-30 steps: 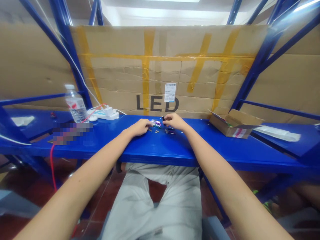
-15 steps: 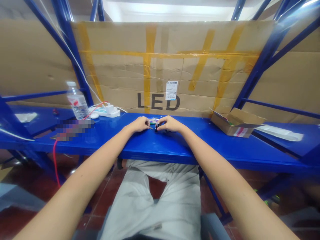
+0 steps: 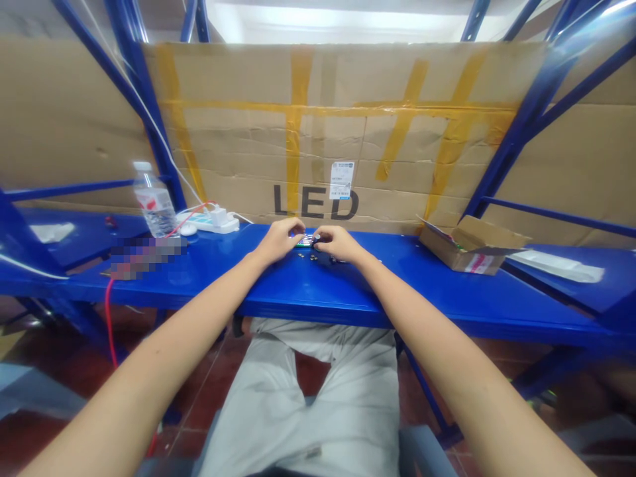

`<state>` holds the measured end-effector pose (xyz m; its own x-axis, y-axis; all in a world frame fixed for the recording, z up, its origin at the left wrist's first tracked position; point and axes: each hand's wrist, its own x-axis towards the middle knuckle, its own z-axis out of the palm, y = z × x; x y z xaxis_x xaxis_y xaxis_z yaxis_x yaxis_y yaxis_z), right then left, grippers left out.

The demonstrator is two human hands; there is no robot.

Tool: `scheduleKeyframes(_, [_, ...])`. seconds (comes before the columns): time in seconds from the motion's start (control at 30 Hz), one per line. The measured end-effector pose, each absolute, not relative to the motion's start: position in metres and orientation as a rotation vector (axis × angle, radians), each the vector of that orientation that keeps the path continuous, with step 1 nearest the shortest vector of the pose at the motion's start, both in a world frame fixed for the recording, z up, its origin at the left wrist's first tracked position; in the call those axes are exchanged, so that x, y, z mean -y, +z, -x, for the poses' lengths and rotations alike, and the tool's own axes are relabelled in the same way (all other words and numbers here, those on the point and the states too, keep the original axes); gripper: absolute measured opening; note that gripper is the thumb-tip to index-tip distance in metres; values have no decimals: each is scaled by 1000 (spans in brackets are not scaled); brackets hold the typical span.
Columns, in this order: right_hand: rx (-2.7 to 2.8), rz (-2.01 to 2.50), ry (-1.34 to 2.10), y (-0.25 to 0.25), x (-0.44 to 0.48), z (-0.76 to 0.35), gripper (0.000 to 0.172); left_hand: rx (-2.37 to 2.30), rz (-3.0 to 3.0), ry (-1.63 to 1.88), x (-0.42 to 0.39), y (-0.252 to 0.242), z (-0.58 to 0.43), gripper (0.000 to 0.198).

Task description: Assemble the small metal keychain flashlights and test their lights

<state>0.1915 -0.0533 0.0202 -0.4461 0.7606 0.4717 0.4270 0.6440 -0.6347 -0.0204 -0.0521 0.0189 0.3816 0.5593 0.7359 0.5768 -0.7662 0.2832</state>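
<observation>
My left hand (image 3: 281, 241) is on the far middle part of the blue table (image 3: 308, 291), its fingers curled and closed on the left end of a small, shiny, colour-striped item (image 3: 303, 242). At that item's right end, my right hand (image 3: 338, 242) pinches a small dark piece (image 3: 317, 240) between thumb and fingers. What kind of things these are is too small to tell. Several tiny dark, metallic-looking bits (image 3: 313, 257) lie on the tabletop just in front of the hands, some of them partly under my right hand.
On the left stand a water bottle (image 3: 155, 202) and a white power strip (image 3: 218, 222) with cables. A blurred-out object (image 3: 146, 257) lies before them. To the right is an open cardboard box (image 3: 462, 245). A large cardboard sheet (image 3: 238, 146) walls off the back.
My left hand has moved up and onto the striped item. My right hand has shifted slightly right and away, uncovering small dark bits on the table.
</observation>
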Motion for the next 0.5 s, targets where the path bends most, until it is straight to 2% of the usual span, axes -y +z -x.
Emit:
scheduleKeyframes(0.23, [2106, 896, 222, 17, 43, -196, 23, 687, 2522, -1393, 63, 12, 2, 9])
scheduleKeyframes(0.5, [2090, 873, 196, 18, 42, -195, 21, 644, 2528, -1344, 60, 10, 2, 10])
